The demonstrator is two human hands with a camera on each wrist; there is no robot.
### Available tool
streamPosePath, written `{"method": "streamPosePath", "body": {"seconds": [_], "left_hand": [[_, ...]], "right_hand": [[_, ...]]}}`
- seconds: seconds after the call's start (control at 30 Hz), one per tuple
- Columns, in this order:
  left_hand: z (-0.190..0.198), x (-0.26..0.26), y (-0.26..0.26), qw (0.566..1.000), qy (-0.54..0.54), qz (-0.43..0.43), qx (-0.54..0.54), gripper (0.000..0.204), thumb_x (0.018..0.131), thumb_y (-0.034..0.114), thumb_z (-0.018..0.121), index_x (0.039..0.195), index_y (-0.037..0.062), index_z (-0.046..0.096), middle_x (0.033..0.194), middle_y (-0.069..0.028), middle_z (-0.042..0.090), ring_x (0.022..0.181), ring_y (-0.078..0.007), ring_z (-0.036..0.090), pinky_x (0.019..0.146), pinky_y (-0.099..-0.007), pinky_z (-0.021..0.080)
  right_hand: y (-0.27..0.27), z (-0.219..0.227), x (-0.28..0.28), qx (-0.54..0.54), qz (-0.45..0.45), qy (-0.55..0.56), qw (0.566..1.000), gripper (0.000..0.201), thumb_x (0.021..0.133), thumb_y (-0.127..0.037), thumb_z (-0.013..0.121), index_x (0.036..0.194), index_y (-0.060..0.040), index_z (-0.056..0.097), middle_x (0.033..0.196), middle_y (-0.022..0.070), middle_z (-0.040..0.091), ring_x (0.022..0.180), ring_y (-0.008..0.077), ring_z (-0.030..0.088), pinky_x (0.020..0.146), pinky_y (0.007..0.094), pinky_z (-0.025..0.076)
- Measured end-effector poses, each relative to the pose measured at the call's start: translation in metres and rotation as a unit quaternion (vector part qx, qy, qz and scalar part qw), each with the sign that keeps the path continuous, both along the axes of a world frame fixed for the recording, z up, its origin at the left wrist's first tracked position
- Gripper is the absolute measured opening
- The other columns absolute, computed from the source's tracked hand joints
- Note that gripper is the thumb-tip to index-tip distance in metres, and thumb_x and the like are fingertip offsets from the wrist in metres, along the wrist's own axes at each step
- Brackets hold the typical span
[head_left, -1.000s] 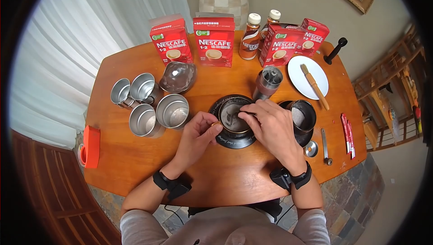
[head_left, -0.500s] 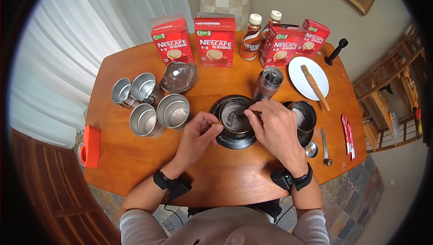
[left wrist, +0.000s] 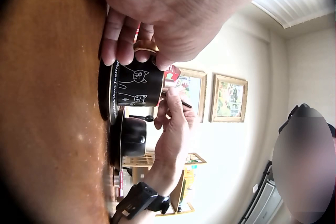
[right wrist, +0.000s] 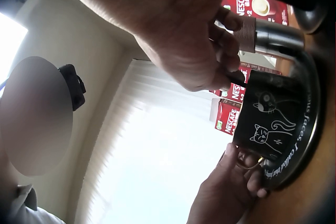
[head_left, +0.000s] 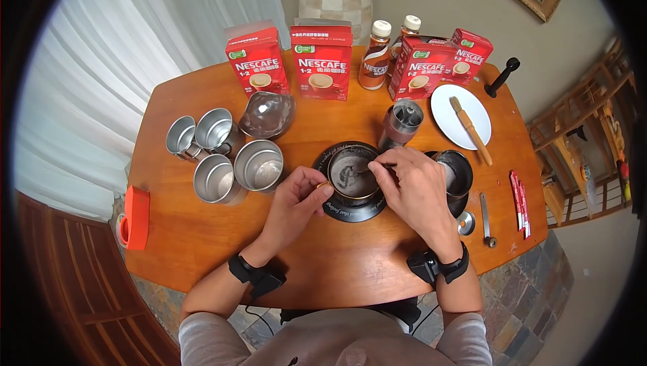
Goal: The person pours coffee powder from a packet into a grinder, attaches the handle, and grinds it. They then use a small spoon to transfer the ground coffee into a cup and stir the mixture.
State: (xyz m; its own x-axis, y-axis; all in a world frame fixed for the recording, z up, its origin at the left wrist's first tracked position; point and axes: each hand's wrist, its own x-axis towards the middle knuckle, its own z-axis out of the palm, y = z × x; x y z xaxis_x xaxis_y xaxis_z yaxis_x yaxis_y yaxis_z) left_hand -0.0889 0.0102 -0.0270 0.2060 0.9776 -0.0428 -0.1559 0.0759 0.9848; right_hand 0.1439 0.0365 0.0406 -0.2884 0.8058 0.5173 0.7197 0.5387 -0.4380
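Observation:
A black cup with white cat drawings stands on a black saucer with white lettering. Light powder lies in its bottom. My left hand grips the cup's gold handle at the left side. Over the right rim, my right hand pinches a thin dark-handled spoon; my fingers hide much of it. Close behind the cup stands a dark metal coffee grinder with a ribbed brown band. A second black cup is just right of my right hand.
Several steel mugs and a clear bowl stand at left. Nescafe boxes and bottles line the back. A white plate with a brush, a metal crank and red sachets are at right.
My right hand has shifted slightly right, with the spoon, toward the cup's right rim. The left hand stays on the handle and the cup has not moved.

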Motion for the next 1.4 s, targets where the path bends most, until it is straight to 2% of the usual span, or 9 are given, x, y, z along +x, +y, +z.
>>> {"method": "streamPosePath", "body": {"seconds": [0.07, 0.17, 1.4], "left_hand": [[-0.0008, 0.0007, -0.0002, 1.0, -0.002, 0.001, -0.001, 0.015, 0.105, 0.011, 0.068, 0.113, 0.0039, 0.058, 0.092, 0.0006, 0.066, 0.072, -0.0032, 0.057, 0.063, -0.0196, 0.049], [0.0004, -0.0004, -0.0002, 1.0, 0.001, 0.0, -0.002, 0.014, 0.105, 0.012, 0.067, 0.112, 0.0027, 0.059, 0.094, -0.0034, 0.069, 0.073, -0.0082, 0.063, 0.066, -0.0229, 0.052], [0.0023, -0.0013, -0.0004, 1.0, 0.011, -0.003, 0.002, 0.013, 0.105, 0.011, 0.066, 0.112, 0.0022, 0.059, 0.095, -0.0042, 0.069, 0.073, -0.0091, 0.064, 0.066, -0.0233, 0.052]], "right_hand": [[-0.0002, -0.0003, -0.0005, 0.004, -0.002, 0.001, 1.0, 0.012, 0.09, -0.014, 0.076, 0.088, -0.0025, 0.072, 0.08, 0.0119, 0.069, 0.076, 0.0324, 0.068, 0.064, 0.0432, 0.053], [-0.0016, 0.0012, -0.0018, 0.009, -0.006, -0.012, 1.0, 0.012, 0.09, -0.014, 0.076, 0.088, -0.0025, 0.072, 0.08, 0.012, 0.07, 0.075, 0.0327, 0.068, 0.064, 0.0432, 0.052], [-0.0026, 0.0018, -0.0001, -0.025, 0.012, 0.007, 1.0, 0.013, 0.091, -0.015, 0.076, 0.09, -0.0022, 0.074, 0.082, 0.0129, 0.072, 0.075, 0.0338, 0.069, 0.065, 0.0431, 0.054]]}}
